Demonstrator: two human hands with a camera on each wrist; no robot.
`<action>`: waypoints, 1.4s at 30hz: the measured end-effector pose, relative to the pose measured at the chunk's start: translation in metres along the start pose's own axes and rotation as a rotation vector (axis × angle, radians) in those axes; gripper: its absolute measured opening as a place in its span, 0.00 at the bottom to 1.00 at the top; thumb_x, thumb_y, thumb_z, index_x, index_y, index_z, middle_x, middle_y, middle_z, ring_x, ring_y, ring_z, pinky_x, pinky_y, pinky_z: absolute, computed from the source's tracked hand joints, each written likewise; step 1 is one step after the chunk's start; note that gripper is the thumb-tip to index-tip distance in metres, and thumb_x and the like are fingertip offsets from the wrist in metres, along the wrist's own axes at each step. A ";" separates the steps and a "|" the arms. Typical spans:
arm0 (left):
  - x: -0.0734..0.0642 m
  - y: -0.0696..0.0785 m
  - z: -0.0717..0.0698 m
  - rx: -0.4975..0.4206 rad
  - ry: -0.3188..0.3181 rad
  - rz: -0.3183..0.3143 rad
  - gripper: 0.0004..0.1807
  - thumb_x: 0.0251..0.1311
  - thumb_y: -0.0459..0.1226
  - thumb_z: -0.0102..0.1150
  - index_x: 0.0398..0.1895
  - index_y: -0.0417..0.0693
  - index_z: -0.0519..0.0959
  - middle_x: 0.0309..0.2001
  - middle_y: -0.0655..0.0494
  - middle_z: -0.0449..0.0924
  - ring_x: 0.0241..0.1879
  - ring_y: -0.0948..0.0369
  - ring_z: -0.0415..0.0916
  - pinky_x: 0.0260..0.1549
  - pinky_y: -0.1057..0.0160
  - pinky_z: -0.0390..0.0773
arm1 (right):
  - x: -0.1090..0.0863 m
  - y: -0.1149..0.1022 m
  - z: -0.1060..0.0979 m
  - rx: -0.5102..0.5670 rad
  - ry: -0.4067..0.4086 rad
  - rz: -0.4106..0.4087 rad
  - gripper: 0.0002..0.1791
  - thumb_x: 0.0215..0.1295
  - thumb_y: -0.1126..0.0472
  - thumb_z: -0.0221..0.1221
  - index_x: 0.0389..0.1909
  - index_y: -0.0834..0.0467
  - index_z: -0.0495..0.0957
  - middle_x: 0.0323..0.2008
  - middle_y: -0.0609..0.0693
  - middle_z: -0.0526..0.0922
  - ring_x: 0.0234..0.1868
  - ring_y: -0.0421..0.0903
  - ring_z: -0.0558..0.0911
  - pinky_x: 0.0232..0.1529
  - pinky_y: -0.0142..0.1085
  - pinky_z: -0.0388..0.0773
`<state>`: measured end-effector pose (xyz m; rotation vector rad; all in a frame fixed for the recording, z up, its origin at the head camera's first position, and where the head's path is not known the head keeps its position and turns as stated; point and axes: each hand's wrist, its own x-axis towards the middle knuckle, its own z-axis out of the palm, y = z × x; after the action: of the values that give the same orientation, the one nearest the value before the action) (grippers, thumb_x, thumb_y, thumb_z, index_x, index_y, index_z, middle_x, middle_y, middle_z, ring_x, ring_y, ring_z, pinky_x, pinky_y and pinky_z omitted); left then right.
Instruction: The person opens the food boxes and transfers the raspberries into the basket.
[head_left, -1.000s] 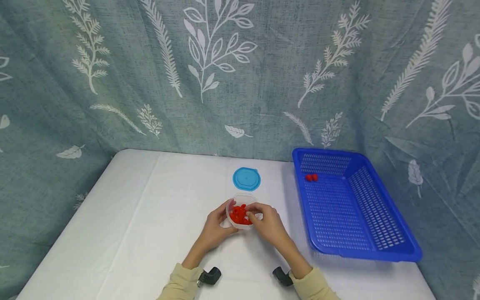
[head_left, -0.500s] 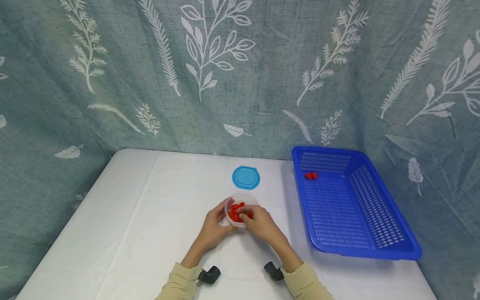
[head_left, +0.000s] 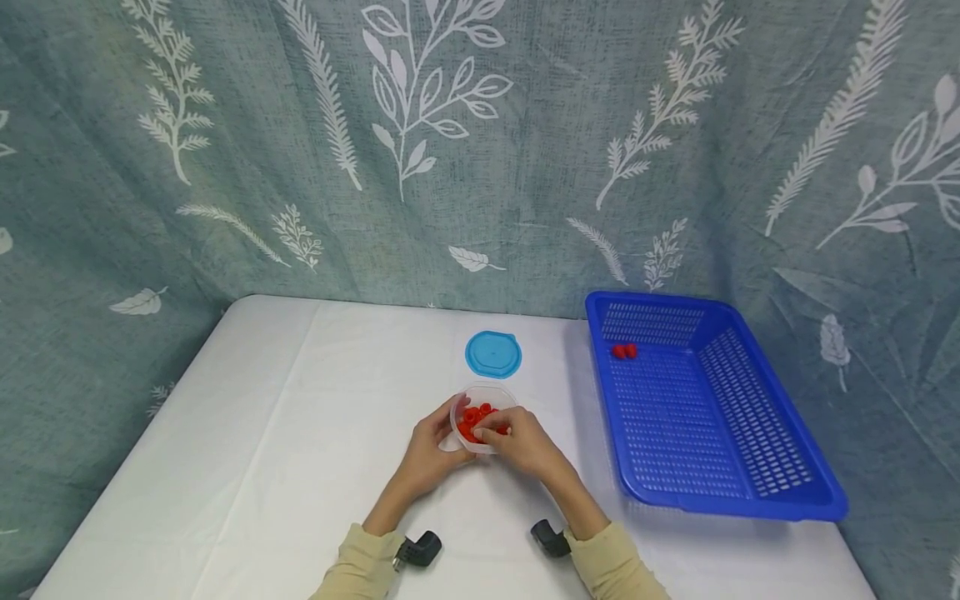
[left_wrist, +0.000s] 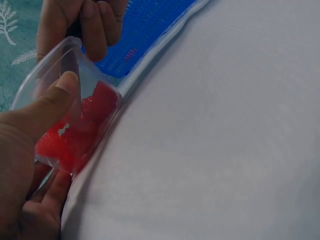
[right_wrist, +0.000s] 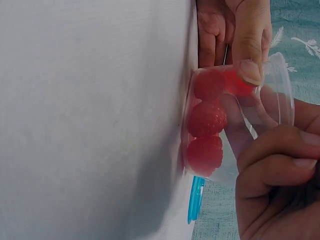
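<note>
A round clear plastic container (head_left: 491, 390) stands on the white cloth, holding several red raspberries (right_wrist: 206, 119). My left hand (head_left: 427, 458) grips its left side, and the left thumb (left_wrist: 57, 100) presses along the clear wall. From the right, my right hand (head_left: 532, 446) reaches over the rim, thumb and index finger down among the berries. Whether those fingertips pinch a raspberry is hidden. The other right-hand fingers (right_wrist: 280, 150) curl outside the container in the right wrist view. Just behind the container lies a blue lid (head_left: 492, 354).
To the right is a blue perforated plastic basket (head_left: 675, 417), its far left corner holding two red raspberries (head_left: 624, 351). The white-covered table (head_left: 300, 417) reaches back to a green leaf-patterned curtain (head_left: 525, 167).
My right hand has shifted left and its fingers reach further over the berries inside the container. The left hand keeps its grip, and the container has hardly moved.
</note>
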<state>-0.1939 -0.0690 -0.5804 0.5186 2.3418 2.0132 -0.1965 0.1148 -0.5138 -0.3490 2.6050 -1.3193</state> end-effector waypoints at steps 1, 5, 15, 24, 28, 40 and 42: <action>0.000 0.000 0.000 0.003 0.000 0.001 0.46 0.52 0.30 0.75 0.76 0.45 0.65 0.72 0.46 0.70 0.72 0.48 0.67 0.68 0.55 0.70 | 0.000 0.000 0.000 0.007 0.000 0.001 0.08 0.67 0.61 0.65 0.39 0.62 0.88 0.36 0.49 0.84 0.39 0.45 0.76 0.36 0.32 0.79; 0.000 0.000 0.000 0.000 -0.001 -0.006 0.46 0.52 0.31 0.76 0.76 0.45 0.65 0.72 0.46 0.70 0.72 0.48 0.67 0.69 0.55 0.69 | 0.001 0.002 -0.001 0.054 -0.011 0.004 0.05 0.66 0.63 0.66 0.37 0.61 0.83 0.34 0.50 0.82 0.36 0.44 0.76 0.33 0.30 0.80; 0.000 0.003 -0.001 0.006 -0.011 -0.014 0.47 0.53 0.31 0.76 0.77 0.45 0.64 0.73 0.47 0.69 0.72 0.49 0.67 0.68 0.56 0.70 | 0.002 0.005 -0.009 0.088 -0.138 -0.029 0.10 0.71 0.63 0.61 0.47 0.61 0.87 0.36 0.51 0.80 0.28 0.42 0.71 0.24 0.27 0.70; 0.001 0.004 -0.002 0.016 -0.024 -0.028 0.47 0.53 0.31 0.75 0.77 0.46 0.63 0.73 0.48 0.70 0.73 0.51 0.66 0.69 0.56 0.69 | 0.003 0.006 -0.010 0.082 -0.158 -0.054 0.06 0.71 0.64 0.60 0.42 0.62 0.83 0.38 0.52 0.81 0.36 0.44 0.74 0.29 0.28 0.74; 0.001 0.002 -0.002 0.014 -0.026 -0.030 0.47 0.52 0.30 0.75 0.77 0.46 0.63 0.72 0.48 0.70 0.73 0.52 0.65 0.70 0.56 0.69 | 0.003 0.005 -0.009 0.091 -0.152 -0.049 0.04 0.70 0.65 0.60 0.41 0.61 0.81 0.32 0.50 0.80 0.31 0.44 0.74 0.27 0.28 0.74; -0.001 -0.001 -0.002 0.001 -0.016 0.017 0.47 0.53 0.28 0.74 0.77 0.44 0.63 0.72 0.44 0.70 0.73 0.49 0.66 0.68 0.56 0.70 | -0.001 0.004 -0.005 0.074 -0.043 -0.050 0.06 0.68 0.68 0.62 0.43 0.58 0.83 0.41 0.50 0.83 0.43 0.47 0.76 0.42 0.33 0.80; -0.001 -0.002 -0.002 0.006 -0.016 0.008 0.47 0.52 0.28 0.75 0.77 0.45 0.64 0.72 0.46 0.70 0.73 0.50 0.66 0.68 0.58 0.70 | -0.002 0.003 -0.004 0.073 -0.021 -0.040 0.07 0.68 0.67 0.62 0.43 0.56 0.84 0.42 0.48 0.84 0.45 0.46 0.77 0.47 0.37 0.81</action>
<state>-0.1938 -0.0712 -0.5819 0.5431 2.3413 1.9976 -0.1964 0.1204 -0.5140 -0.4021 2.5373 -1.4116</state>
